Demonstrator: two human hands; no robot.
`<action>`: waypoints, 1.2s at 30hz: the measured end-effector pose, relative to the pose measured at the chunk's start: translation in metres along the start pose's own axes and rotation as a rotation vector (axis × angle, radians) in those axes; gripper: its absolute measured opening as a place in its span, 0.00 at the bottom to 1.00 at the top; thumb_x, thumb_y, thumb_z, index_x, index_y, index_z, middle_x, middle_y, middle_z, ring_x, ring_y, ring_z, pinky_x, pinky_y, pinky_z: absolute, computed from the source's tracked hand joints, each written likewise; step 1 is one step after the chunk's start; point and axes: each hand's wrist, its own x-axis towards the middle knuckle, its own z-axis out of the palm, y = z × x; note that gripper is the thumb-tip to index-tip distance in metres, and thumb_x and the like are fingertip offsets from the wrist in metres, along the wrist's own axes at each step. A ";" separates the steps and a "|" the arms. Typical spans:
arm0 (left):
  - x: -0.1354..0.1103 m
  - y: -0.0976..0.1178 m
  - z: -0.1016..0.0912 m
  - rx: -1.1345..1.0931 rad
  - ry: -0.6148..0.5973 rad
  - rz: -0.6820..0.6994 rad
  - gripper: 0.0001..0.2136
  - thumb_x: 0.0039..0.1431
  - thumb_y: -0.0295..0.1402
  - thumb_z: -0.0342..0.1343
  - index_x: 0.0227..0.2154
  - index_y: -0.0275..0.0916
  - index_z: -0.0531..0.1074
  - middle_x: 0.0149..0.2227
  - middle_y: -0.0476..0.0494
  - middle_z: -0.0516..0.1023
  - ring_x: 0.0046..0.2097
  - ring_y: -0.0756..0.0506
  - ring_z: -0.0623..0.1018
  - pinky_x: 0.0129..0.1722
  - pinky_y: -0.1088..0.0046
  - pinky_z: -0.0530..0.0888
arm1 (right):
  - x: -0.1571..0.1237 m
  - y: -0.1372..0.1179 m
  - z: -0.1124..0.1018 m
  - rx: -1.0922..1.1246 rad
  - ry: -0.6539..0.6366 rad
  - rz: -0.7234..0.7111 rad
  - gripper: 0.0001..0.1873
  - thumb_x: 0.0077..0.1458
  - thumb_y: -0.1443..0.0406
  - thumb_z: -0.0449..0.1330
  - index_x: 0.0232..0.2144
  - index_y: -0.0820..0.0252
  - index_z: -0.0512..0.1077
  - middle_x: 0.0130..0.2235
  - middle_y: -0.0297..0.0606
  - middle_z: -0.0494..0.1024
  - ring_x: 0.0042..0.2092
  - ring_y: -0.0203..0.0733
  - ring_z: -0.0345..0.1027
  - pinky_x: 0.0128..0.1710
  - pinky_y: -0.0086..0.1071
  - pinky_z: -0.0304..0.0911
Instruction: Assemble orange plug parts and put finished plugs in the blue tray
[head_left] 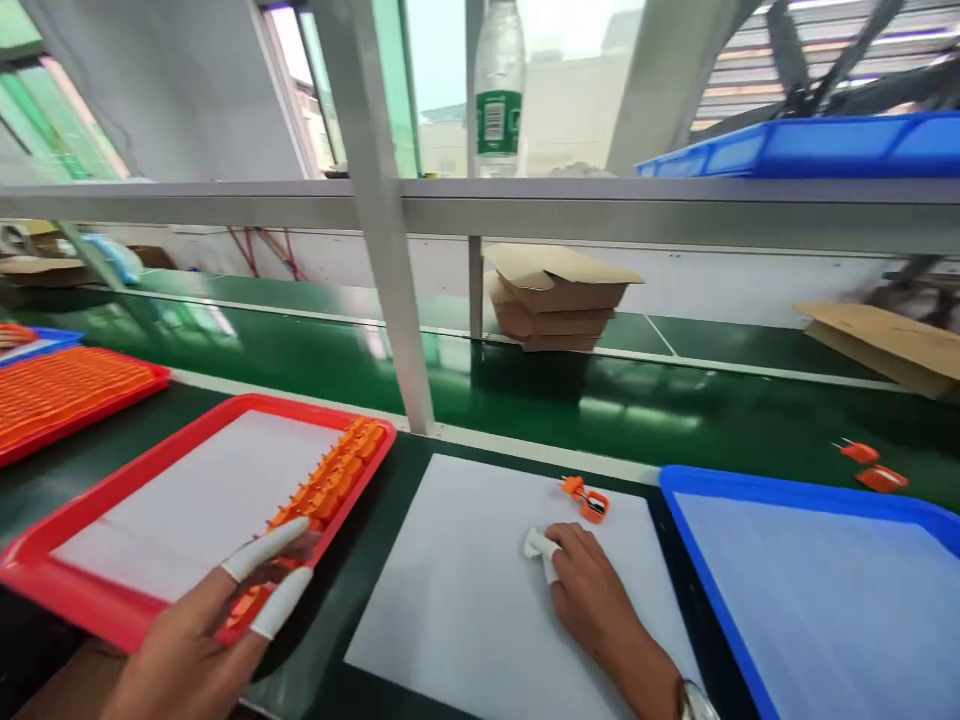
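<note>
The left hand (191,650) reaches over the near right corner of the red tray (97,600), its fingers spread and capped with white finger cots (266,548). Its grip is loose and open; the fingertips rest on or just above the nearest of the orange parts (330,480), which lie in a single row along the tray's right edge. I cannot tell whether one is pinched yet. The row sits hard against the rim, probably so each piece can be picked off from the near end in turn.

The right hand (589,585) lies knuckles-up on the white sheet (457,590) spread on the dark counter (375,560). Its fingers are curled in, the capped tips tucked under, and it appears to hold nothing. Just beyond those fingertips, not touching them, lies a single orange part (587,497) with a thin metal pin showing, set on the plain sheet where it is easy to see.

To the right stands a blue tray (750,600), lined with pale paper. Two more orange pieces (870,466) lie on the green conveyor belt (525,390) beyond it. Farther left is another red tray (67,395) full of orange parts. Folded cardboard boxes (559,295) are stacked on the far side, and a clear bottle (499,90) stands on the metal rail (600,205) above.
</note>
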 end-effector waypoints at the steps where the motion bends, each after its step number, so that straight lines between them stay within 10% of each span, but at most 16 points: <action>1: 0.004 0.012 0.016 -0.062 -0.121 0.063 0.23 0.48 0.44 0.60 0.50 0.54 0.72 0.48 0.50 0.81 0.50 0.36 0.79 0.52 0.60 0.77 | 0.002 -0.002 -0.003 0.011 0.005 0.024 0.15 0.44 0.80 0.50 0.28 0.58 0.68 0.41 0.43 0.73 0.40 0.47 0.66 0.37 0.41 0.67; 10: 0.055 0.136 0.152 -0.223 -0.627 0.344 0.17 0.57 0.37 0.53 0.49 0.42 0.74 0.48 0.41 0.79 0.44 0.42 0.78 0.47 0.65 0.76 | 0.012 -0.014 -0.029 0.179 0.336 -0.021 0.10 0.60 0.72 0.53 0.41 0.58 0.70 0.41 0.44 0.73 0.42 0.47 0.67 0.38 0.43 0.66; 17: 0.054 0.170 0.212 -0.117 -0.828 0.479 0.17 0.57 0.38 0.53 0.47 0.40 0.76 0.46 0.39 0.78 0.41 0.40 0.76 0.44 0.64 0.74 | 0.004 0.028 -0.010 0.061 0.405 0.457 0.29 0.49 0.76 0.50 0.55 0.62 0.62 0.59 0.53 0.63 0.61 0.59 0.56 0.55 0.57 0.60; 24: 0.046 0.178 0.228 -0.295 -0.865 0.410 0.16 0.60 0.43 0.52 0.46 0.42 0.76 0.43 0.42 0.78 0.39 0.41 0.77 0.40 0.66 0.73 | -0.003 0.039 0.003 0.107 0.221 0.520 0.20 0.46 0.77 0.51 0.42 0.62 0.69 0.45 0.50 0.72 0.47 0.55 0.67 0.44 0.48 0.69; 32: 0.039 0.162 0.213 -0.960 -0.789 0.066 0.16 0.52 0.40 0.65 0.41 0.37 0.73 0.39 0.40 0.80 0.37 0.42 0.79 0.36 0.67 0.75 | -0.001 0.018 -0.003 0.409 0.287 0.177 0.25 0.62 0.67 0.51 0.61 0.53 0.57 0.59 0.46 0.65 0.58 0.50 0.63 0.53 0.46 0.68; 36: 0.040 0.150 0.197 -1.033 -0.726 0.018 0.15 0.50 0.38 0.67 0.38 0.36 0.75 0.37 0.39 0.79 0.39 0.42 0.78 0.37 0.69 0.74 | -0.003 0.005 -0.001 0.472 0.194 0.272 0.26 0.63 0.61 0.53 0.62 0.53 0.55 0.60 0.46 0.64 0.55 0.49 0.67 0.48 0.41 0.72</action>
